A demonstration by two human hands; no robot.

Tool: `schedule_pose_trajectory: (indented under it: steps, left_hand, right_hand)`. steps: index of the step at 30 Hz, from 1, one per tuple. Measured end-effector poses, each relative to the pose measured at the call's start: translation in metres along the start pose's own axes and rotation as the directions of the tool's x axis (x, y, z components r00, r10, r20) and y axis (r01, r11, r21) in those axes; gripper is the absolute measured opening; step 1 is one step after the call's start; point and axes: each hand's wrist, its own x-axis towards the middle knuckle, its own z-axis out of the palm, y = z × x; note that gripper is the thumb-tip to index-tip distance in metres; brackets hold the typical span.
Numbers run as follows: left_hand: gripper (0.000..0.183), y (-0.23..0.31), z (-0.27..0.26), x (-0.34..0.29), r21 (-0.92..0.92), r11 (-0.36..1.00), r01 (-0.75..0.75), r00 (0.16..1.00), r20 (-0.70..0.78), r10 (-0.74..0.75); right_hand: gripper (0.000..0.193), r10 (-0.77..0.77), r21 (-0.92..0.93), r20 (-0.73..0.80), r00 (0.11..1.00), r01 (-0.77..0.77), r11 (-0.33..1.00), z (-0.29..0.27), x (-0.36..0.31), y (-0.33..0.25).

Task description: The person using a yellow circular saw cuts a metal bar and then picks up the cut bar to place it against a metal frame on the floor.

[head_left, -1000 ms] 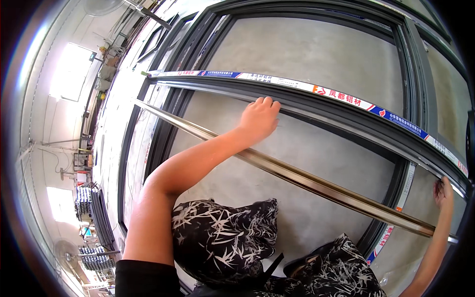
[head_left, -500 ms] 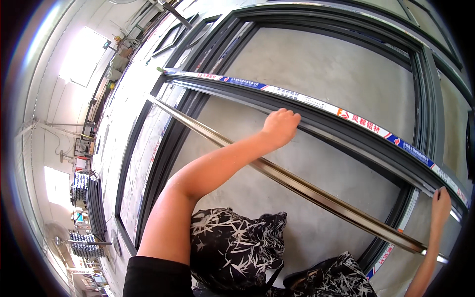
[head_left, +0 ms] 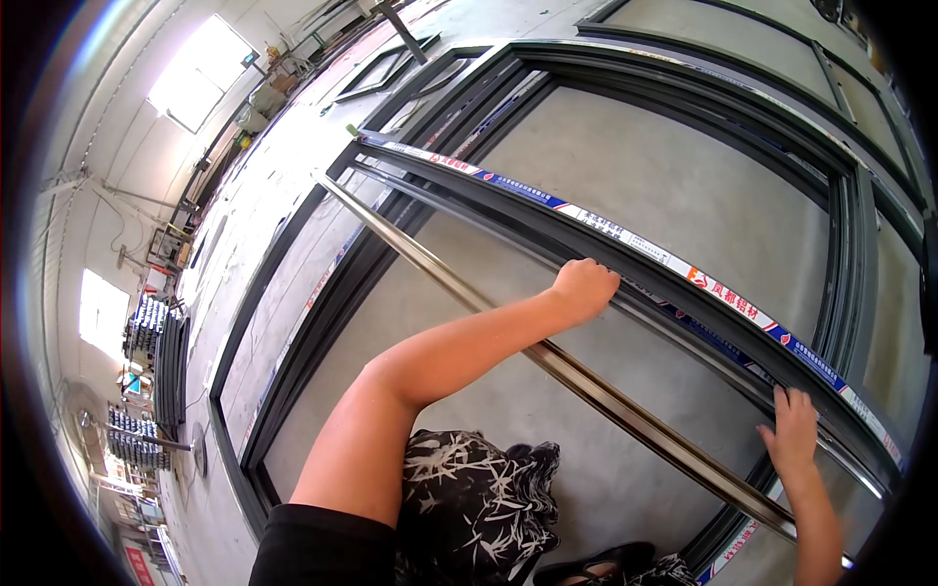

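Observation:
My left hand (head_left: 586, 290) is closed over a thin grey metal strip (head_left: 684, 347), fingers curled around its far side. This strip runs lengthwise beside the near edge of a long dark aluminium profile (head_left: 635, 264), whose top carries red, white and blue protective film. Farther right, my right hand (head_left: 793, 430) rests its fingertips on the same strip, thumb spread away from the fingers. Nearer to me, a shiny bronze-coloured bar (head_left: 606, 400) lies diagonally across the frame, passing beneath my left forearm.
Under the bars is a large dark metal frame (head_left: 848, 283) on the grey floor (head_left: 684, 176). More frames lie at the far right and far left. Stacked dark profiles (head_left: 171, 371) and a stand with a round base (head_left: 199, 449) are at left. My shoe (head_left: 596, 565) is near the lower edge.
My right hand has moved left along the strip from near its right end, and its thumb has spread. A wider gap shows between strip and dark profile. My left hand keeps its grip.

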Motion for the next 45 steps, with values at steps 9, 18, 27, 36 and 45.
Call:
schedule_pose_trajectory:
  steps: [9, 18, 27, 36, 45]
  left_hand:
    - [0.028, 0.017, -0.011, -0.017, -0.011, 0.999, 0.041, 0.999, -0.014, -0.041]
    - [0.040, 0.051, -0.061, -0.046, -0.360, 0.915, 0.182, 0.975, -0.057, -0.216]
    - [0.059, 0.031, -0.042, -0.055, -0.871, -0.248, 0.425, 0.836, 0.482, -0.261]
    - [0.035, 0.035, -0.040, -0.063, -0.578, -0.815, 0.031, 0.714, 0.584, -0.387]
    - [0.043, 0.053, -0.101, -0.072, -0.572, -0.802, -0.170, 0.876, 0.285, -0.389]
  right_hand:
    - [0.049, 0.151, 0.002, 0.010, 0.989, -0.151, 0.989, 0.044, -0.002, 0.033]
    - [0.049, 0.138, 0.107, -0.253, 0.958, -0.114, 0.988, -0.022, -0.019, 0.040]
    - [0.033, 0.052, 0.024, -0.253, 0.966, -0.047, 0.999, -0.070, -0.036, 0.036]
    - [0.018, 0.222, 0.624, 0.674, 0.705, -0.704, 0.340, -0.115, -0.030, 0.018]
    - [0.028, 0.367, 0.363, 0.046, 0.929, -0.358, 0.860, -0.117, -0.039, 0.009]
